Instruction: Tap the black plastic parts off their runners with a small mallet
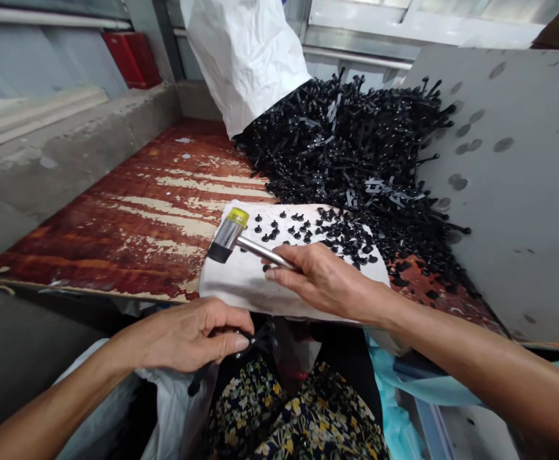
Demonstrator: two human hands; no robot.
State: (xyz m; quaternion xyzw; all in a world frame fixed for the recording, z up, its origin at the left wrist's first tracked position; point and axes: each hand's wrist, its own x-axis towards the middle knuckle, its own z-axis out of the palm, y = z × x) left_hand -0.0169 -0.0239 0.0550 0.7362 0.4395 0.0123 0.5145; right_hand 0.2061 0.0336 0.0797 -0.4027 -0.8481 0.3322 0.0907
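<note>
The right hand (329, 281) comes in from the right over a padded white cloth mat (241, 281) with a rounded outline, at the near edge of a red-brown wooden desk (82, 236) with worn, pale streaks. Its grip is clamped on the slim silver metal handle (264, 251) of a small mallet. The silver mallet head (229, 235) is over the left part of the mat, its translucent yellow face towards the far side and its black face towards the near side.

The left hand (183, 335) is at the near edge of the desk, left of the middle. Its grip is together on a dark, shiny black part (262, 338), pinched between thumb and fingers; the part's full shape is hard to make out.

Small round black pieces with short stems (296, 225) lie on the mat, sparse at the left and crowded towards the right. Beyond them, a large heap of thin black strips with knobbed ends (356, 140) covers the far right of the desk, next to a mouth-down white sack (250, 64). A spotted grey panel (513, 179) stands along the right side. A red box (133, 61) sits on the ledge at the far left. Dark floral fabric (298, 415) covers the lap, with turquoise plastic (394, 409) to its right.
</note>
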